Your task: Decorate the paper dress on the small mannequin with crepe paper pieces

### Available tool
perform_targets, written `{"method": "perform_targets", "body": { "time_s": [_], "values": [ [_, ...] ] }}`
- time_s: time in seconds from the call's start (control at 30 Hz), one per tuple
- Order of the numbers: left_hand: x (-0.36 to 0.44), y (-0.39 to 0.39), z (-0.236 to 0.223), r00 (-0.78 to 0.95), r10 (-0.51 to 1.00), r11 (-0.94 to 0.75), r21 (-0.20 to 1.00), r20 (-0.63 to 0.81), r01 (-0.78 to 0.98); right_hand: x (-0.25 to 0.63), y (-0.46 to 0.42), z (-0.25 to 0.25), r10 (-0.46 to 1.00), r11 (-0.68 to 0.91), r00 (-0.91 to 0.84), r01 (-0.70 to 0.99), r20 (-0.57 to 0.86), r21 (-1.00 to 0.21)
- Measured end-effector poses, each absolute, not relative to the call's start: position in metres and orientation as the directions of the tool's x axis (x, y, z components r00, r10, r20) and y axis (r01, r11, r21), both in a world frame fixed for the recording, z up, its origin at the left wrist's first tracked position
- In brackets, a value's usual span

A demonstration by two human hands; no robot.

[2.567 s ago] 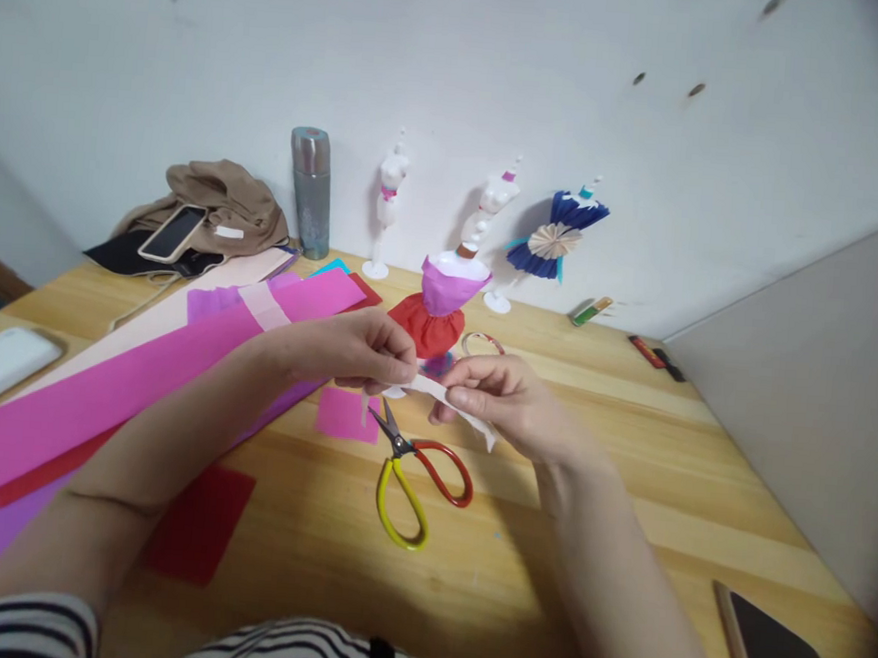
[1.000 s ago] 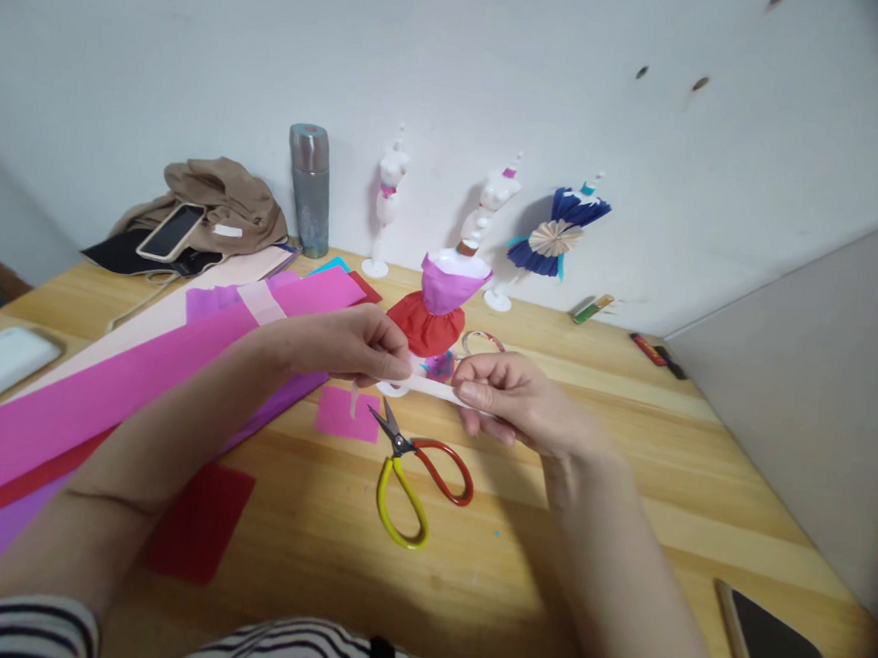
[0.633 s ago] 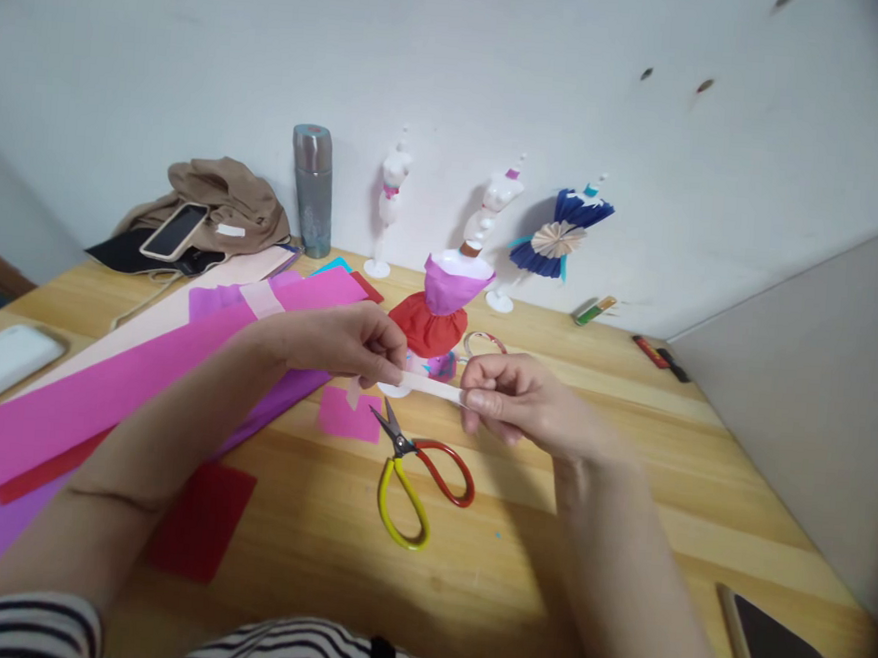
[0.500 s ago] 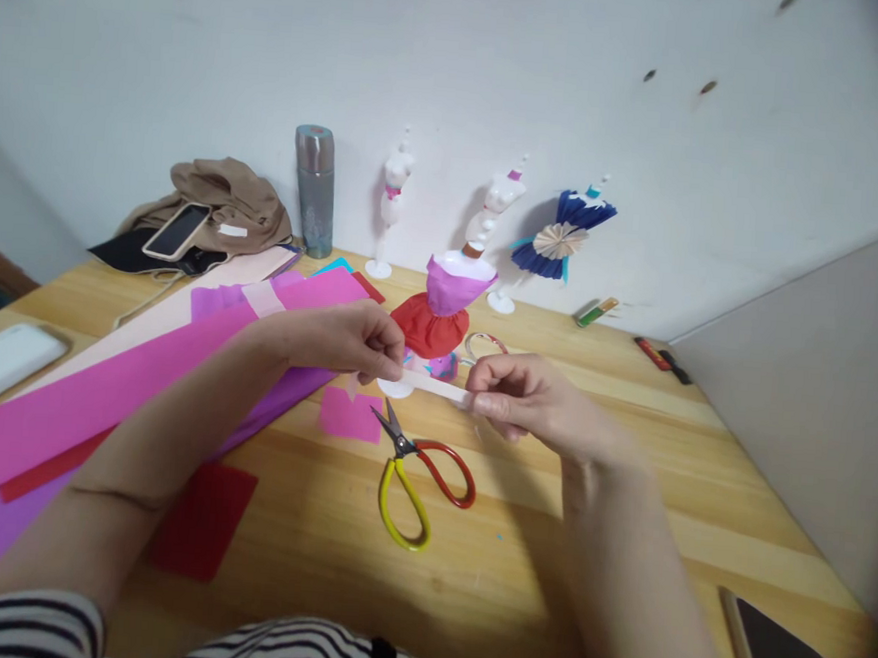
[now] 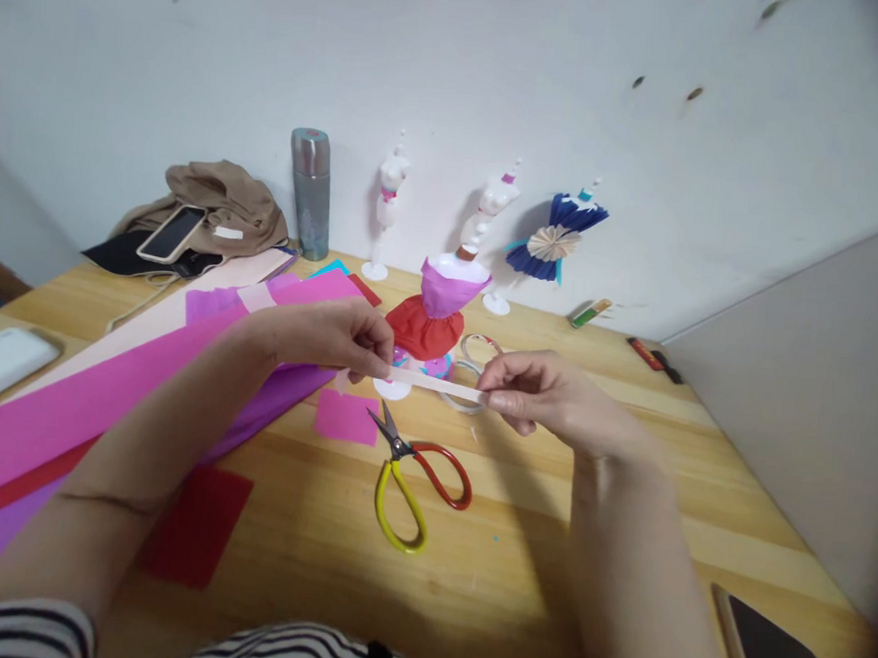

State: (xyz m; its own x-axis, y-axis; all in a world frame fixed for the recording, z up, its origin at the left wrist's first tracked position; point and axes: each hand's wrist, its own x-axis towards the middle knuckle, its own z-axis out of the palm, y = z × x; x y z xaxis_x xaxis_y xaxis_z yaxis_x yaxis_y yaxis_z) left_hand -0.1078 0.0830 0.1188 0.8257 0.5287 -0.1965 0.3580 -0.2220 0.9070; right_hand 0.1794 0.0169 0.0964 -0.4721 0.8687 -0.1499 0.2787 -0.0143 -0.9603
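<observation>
A narrow pale pink paper strip (image 5: 435, 383) stretches between my two hands, above the table. My left hand (image 5: 367, 342) pinches its left end, and a short tail of it seems to hang below those fingers. My right hand (image 5: 529, 390) pinches the right end between thumb and fingers. Just behind the strip stands a small mannequin in a purple top and red skirt (image 5: 428, 323); the strip crosses in front of its white base (image 5: 392, 390). Below my hands lie scissors (image 5: 399, 449) with one yellow and one red handle, blades slightly apart, beside a pink paper square (image 5: 347, 418).
Long pink paper (image 5: 142, 368) and purple sheets cover the left side. A red square (image 5: 198, 528) lies nearer me. Along the wall stand a flask (image 5: 310, 195), two white mannequins and a blue-dressed one (image 5: 558, 239). Tape rolls (image 5: 481, 348) sit behind my right hand; a phone (image 5: 777, 653) lies front right.
My hands have moved slightly apart, so a longer stretch of the strip shows between them. The whole view has shifted a little. The scissors and mannequins stay in place.
</observation>
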Motion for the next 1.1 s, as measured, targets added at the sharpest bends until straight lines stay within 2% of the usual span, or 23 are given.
{"method": "perform_targets", "body": {
  "time_s": [0.33, 0.6, 0.8, 1.1],
  "values": [
    [-0.108, 0.082, 0.117, 0.806, 0.546, -0.227, 0.887, -0.226, 0.402, 0.182, 0.017, 0.103, 0.889, 0.046, -0.446, 0.314, -0.105, -0.948],
    [-0.108, 0.081, 0.117, 0.844, 0.493, -0.213, 0.911, -0.211, 0.352, 0.188, 0.018, 0.103, 0.858, 0.182, -0.510, 0.405, -0.057, -0.896],
    [-0.106, 0.081, 0.116, 0.850, 0.484, -0.215, 0.914, -0.206, 0.344, 0.185, 0.017, 0.097, 0.911, 0.206, -0.411, 0.511, -0.027, -0.835],
    [-0.107, 0.078, 0.118, 0.850, 0.482, -0.167, 0.929, -0.214, 0.329, 0.179, 0.015, 0.100, 0.834, 0.361, -0.551, 0.587, -0.030, -0.725]
  ]
}}
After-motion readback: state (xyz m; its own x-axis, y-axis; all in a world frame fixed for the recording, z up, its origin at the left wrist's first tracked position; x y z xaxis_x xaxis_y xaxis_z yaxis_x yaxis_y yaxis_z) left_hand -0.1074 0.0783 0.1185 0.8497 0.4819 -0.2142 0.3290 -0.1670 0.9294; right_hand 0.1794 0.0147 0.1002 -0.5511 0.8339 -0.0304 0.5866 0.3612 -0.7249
